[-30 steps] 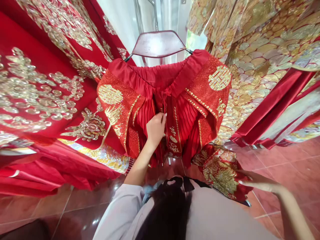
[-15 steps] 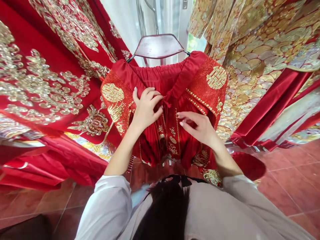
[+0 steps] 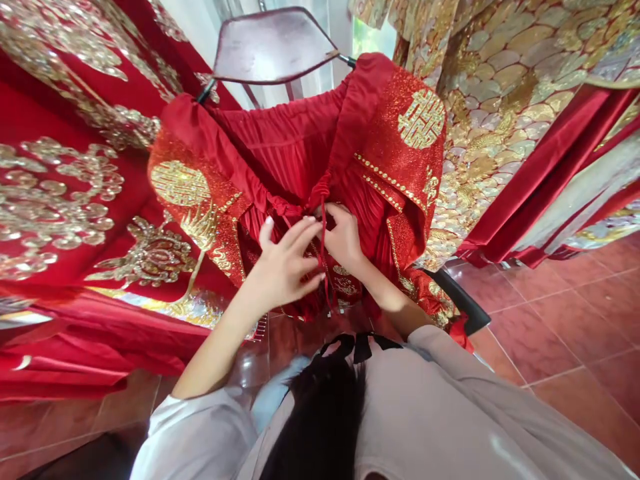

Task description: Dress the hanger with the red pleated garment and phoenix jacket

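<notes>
A red garment (image 3: 295, 150) with gold embroidery and a gathered neckline hangs before me on a hanger (image 3: 275, 47). A thin red drawstring (image 3: 327, 267) drops from the front of its neckline. My left hand (image 3: 287, 267) lies over the garment's front with its fingers spread, the upper fingertips close to the string. My right hand (image 3: 343, 240) is closed at the neck opening, its bent fingers at the drawstring. Its fingertips are partly hidden by the string and my left fingers.
Red cloth with beaded gold ornament (image 3: 50, 200) hangs at the left. A gold scale-patterned garment (image 3: 500, 113) hangs at the right, beside red and white draped fabric (image 3: 560, 180). Below is a red tiled floor (image 3: 565, 320). A black curved bar (image 3: 465, 307) sticks out by the right sleeve.
My right hand has moved left and up to the neckline, closing at the drawstring. My left hand has shifted slightly down and spread its fingers. The garment and hanger appear closer and tilted.
</notes>
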Demonstrator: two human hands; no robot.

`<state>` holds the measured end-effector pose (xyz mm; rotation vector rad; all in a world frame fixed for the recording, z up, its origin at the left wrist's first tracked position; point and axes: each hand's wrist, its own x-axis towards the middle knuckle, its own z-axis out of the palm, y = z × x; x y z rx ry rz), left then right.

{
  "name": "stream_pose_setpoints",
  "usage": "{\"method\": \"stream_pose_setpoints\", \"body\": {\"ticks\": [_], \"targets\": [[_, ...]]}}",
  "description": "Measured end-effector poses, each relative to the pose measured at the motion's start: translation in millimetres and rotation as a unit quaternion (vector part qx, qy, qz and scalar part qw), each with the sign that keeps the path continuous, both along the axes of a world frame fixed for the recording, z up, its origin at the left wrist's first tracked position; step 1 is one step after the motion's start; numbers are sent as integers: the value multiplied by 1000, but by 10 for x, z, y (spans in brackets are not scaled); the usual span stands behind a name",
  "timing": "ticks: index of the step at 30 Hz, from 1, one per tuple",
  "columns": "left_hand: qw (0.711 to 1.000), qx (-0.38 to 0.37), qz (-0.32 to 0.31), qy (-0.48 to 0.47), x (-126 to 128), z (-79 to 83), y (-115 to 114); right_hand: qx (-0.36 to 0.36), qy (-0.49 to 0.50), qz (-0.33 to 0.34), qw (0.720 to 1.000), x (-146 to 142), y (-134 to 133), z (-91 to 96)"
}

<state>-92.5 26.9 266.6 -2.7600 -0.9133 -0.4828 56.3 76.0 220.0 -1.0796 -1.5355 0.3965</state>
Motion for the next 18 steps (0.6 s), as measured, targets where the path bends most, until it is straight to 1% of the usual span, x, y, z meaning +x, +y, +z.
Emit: {"method": "stream_pose_setpoints", "body": {"ticks": [2, 4, 6, 7, 8, 9, 10, 11, 12, 13, 15, 16, 18], "targets": [[999, 7, -31, 16, 41, -87, -176, 8, -5, -32, 999, -42, -35, -5], [996, 2, -83, 30, 45, -61, -323, 18, -5, -47, 999, -82, -40, -12], [987, 5, -158, 23, 27, 77, -365, -7, -3, -51, 999, -129, 0, -19], [983, 21, -181, 9, 17, 169, -326, -29, -4, -50, 998, -155, 36, -21], [982, 47, -180, -9, 11, 261, -242, -49, -7, -46, 998, -182, 82, -23], [986, 78, -147, -29, 8, 342, -118, -62, -9, -42, 997, -211, 133, -25], [990, 99, -86, -44, 10, 402, 35, -65, -11, -40, 997, -239, 186, -28], [993, 105, -18, -51, 14, 436, 203, -64, -13, -40, 997, -266, 236, -33], [993, 88, 49, -58, 20, 444, 368, -61, -10, -42, 997, -289, 278, -39], [992, 71, 85, -68, 26, 429, 514, -59, 0, -43, 997, -308, 311, -47], [988, 39, 123, -80, 36, 359, 701, -73, 44, -29, 996, -325, 337, -66], [988, 29, 126, -88, 39, 319, 733, -85, 74, -6, 994, -322, 332, -78], [987, 10, 127, -101, 41, 261, 693, -112, 137, 64, 982, -298, 289, -104]]}}
